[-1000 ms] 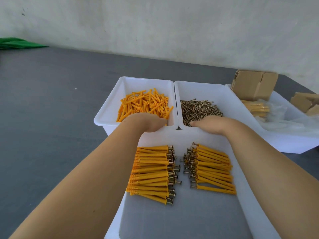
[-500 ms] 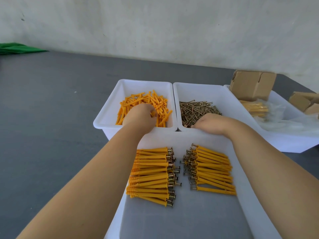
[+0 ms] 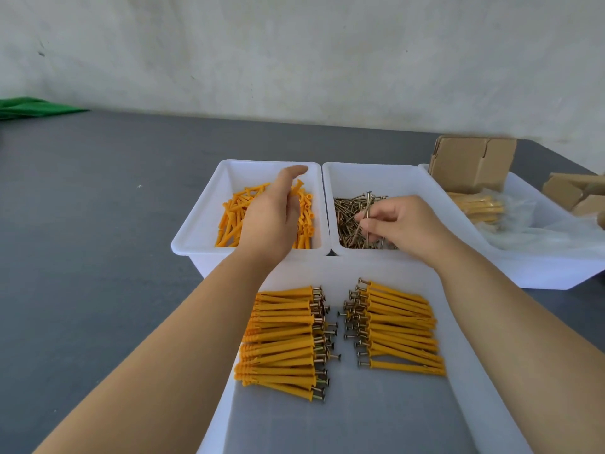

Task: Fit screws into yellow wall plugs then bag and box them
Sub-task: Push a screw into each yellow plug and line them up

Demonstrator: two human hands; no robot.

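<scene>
My left hand [image 3: 270, 221] hovers over the left white bin [image 3: 196, 231] of loose yellow wall plugs [image 3: 230, 214]. Its fingers are curled around a yellow plug [image 3: 297, 187] that sticks up beside them. Over the neighbouring white bin [image 3: 376, 172] of brass screws [image 3: 347, 221], my right hand [image 3: 406, 224] pinches a screw [image 3: 368, 204] between thumb and fingers. A shallow white tray [image 3: 343, 421] in front holds two piles of plugs with screws fitted, one on the left [image 3: 281, 335] and one on the right [image 3: 399, 326], screw heads facing each other.
At the right stands a larger white bin [image 3: 540, 273] with bagged plugs [image 3: 478, 208], clear plastic bags and an open cardboard box [image 3: 471, 162]. More cardboard boxes [image 3: 573, 191] lie at the far right. Green cloth [image 3: 32, 108] lies far left on the grey table.
Both hands have lifted out of the bins. My left hand has come up with a plug and my right hand has picked a screw from the pile.
</scene>
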